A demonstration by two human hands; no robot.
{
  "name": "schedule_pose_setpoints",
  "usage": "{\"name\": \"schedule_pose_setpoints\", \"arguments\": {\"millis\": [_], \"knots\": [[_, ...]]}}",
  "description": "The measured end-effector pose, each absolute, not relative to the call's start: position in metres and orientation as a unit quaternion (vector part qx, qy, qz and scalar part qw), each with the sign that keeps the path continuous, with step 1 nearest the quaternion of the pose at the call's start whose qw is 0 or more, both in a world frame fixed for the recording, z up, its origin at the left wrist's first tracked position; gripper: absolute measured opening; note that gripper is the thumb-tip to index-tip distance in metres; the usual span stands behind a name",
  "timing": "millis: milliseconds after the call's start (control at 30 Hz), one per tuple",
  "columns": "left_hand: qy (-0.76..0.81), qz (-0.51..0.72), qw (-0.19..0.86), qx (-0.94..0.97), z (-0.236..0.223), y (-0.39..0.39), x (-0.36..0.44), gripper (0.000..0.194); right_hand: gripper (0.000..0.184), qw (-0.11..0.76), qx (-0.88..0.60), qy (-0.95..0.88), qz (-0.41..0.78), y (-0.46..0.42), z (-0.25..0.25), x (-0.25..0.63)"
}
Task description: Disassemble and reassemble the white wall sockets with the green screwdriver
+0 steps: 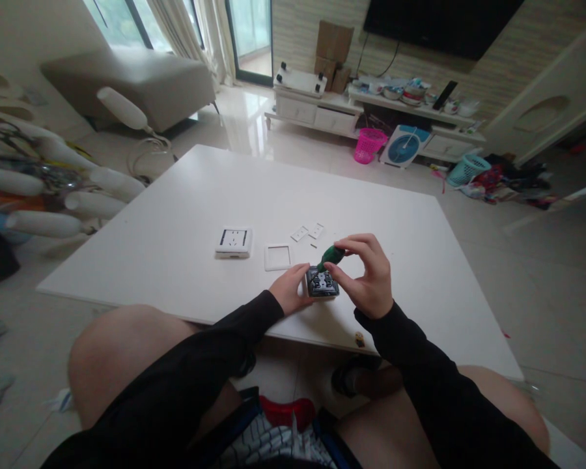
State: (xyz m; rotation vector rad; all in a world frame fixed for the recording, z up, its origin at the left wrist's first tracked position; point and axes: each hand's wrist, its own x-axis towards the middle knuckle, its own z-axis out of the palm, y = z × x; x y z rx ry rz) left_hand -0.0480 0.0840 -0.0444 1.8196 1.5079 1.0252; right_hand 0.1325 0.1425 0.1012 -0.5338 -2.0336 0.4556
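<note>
My left hand grips the left side of an opened wall socket, whose dark inner parts face up. In my right hand is a green-handled screwdriver, pinched between thumb and fingers. Its tip points down and left into the socket; the exact contact point is too small to make out. Just behind lie a white square frame, two small white cover plates and a tiny thin piece. A closed white socket sits farther left on the table.
The white table spans the view before my knees. A small yellowish-brown object lies near its front edge. Beyond are a TV cabinet, a pink basket and a blue fan. White lamp-like shapes stand at left.
</note>
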Motion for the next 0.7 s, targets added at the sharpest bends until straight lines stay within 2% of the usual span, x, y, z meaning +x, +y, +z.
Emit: {"name": "schedule_pose_setpoints", "arguments": {"millis": [100,267,433,600,700], "knots": [[0.564,0.376,0.276,0.682,-0.0452,0.0840,-0.0482,0.091,0.025,0.496,-0.237,-0.819,0.168,0.1428,0.0992,0.1326],[0.558,0.381,0.275,0.684,-0.0448,0.0841,-0.0476,0.086,0.037,0.477,-0.216,-0.827,0.203,0.1419,0.0975,0.1337],[0.562,0.373,0.275,0.685,-0.0448,0.0842,-0.0472,0.089,0.023,0.501,-0.212,-0.822,0.165,0.1407,0.1007,0.1326],[0.565,0.371,0.269,0.686,-0.0453,0.0841,-0.0477,0.089,0.036,0.491,-0.215,-0.821,0.195,0.1414,0.0996,0.1333],[0.567,0.369,0.265,0.687,-0.0455,0.0839,-0.0478,0.088,0.033,0.489,-0.217,-0.824,0.185,0.1418,0.1003,0.1331]]}}
